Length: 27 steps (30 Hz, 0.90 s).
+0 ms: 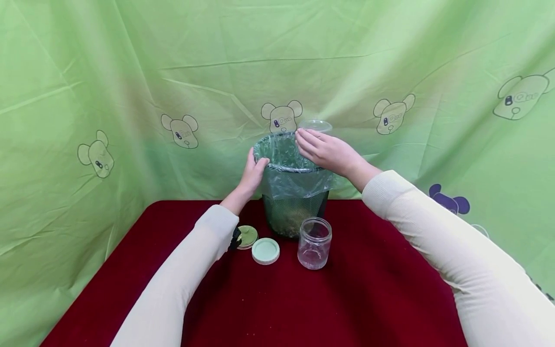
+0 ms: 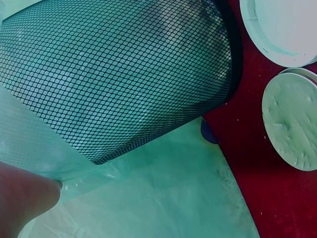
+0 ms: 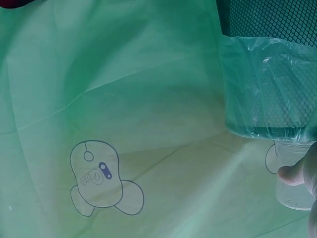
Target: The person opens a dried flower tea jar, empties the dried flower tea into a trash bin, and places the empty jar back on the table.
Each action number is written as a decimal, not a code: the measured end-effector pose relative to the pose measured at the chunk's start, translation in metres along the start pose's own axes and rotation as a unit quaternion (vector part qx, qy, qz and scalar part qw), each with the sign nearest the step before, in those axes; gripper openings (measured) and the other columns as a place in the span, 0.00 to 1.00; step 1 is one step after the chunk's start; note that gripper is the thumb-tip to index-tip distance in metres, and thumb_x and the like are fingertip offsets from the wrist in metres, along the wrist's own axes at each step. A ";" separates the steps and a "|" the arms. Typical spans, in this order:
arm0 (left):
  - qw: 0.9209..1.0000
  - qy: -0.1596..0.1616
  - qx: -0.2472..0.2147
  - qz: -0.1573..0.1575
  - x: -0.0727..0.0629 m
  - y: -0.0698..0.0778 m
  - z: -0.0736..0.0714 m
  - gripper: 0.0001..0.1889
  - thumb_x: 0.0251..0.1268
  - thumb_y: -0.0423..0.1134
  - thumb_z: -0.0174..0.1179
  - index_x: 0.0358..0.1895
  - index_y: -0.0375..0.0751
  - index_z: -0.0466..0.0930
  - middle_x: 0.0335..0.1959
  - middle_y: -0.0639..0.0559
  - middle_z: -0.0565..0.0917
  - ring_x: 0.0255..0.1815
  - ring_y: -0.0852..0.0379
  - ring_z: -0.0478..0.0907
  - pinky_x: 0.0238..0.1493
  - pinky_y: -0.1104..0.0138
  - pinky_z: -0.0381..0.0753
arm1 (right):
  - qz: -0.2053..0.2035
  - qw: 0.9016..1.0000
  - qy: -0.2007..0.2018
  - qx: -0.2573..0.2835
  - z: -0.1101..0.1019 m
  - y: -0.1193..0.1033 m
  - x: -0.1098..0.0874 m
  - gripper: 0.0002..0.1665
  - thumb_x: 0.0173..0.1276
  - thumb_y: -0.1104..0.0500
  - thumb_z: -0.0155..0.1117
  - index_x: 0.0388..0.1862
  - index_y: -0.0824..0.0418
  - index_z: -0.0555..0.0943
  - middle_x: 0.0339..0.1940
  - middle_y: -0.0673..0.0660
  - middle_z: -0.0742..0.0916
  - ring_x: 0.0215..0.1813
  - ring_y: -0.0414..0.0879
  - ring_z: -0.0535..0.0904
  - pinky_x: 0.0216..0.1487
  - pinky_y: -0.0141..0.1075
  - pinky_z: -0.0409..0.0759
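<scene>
A black mesh waste bin (image 1: 284, 209) stands at the table's far side, lined with a clear plastic bag (image 1: 299, 182) folded over its rim. My left hand (image 1: 251, 177) grips the rim's left side, thumb over the bag's edge. Above the right of the rim, my right hand (image 1: 327, 153) holds a clear jar (image 3: 292, 193), mostly hidden behind the fingers in the head view. One end of that jar meets the bin's rim in the right wrist view. In front of the bin stands another clear jar (image 1: 314, 248), upright and without a lid.
Left of the standing jar lie a pale mint lid (image 1: 266, 250) and a green round lid (image 1: 248, 236) with a wrinkled top. A dark red cloth (image 1: 277, 303) covers the table. Green fabric (image 1: 217, 58) with printed mouse-like heads hangs close behind the bin.
</scene>
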<state>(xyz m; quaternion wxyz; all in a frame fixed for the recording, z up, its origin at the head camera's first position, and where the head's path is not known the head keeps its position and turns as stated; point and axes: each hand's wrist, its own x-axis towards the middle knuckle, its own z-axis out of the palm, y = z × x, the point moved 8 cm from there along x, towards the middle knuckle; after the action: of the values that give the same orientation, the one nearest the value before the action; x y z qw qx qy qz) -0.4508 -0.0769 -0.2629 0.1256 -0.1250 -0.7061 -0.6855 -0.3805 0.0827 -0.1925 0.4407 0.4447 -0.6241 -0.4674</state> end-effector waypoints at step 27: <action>1.000 0.000 -0.003 0.000 -0.001 0.002 0.000 0.43 0.66 0.38 0.50 0.77 0.34 0.34 0.78 0.41 0.41 0.77 0.49 0.41 0.74 0.62 0.41 | 0.196 0.960 0.099 0.171 -0.010 0.042 -0.015 0.24 0.66 0.79 0.51 0.61 0.75 0.73 0.61 0.71 0.77 0.66 0.61 0.70 0.70 0.45 0.60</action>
<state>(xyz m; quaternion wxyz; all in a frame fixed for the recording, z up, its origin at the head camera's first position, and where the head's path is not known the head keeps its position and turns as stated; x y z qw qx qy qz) -0.4495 -0.0765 -0.2618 0.1249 -0.1253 -0.7041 -0.6877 -0.3735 0.1028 -0.1518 0.5009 0.4262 -0.7229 -0.2117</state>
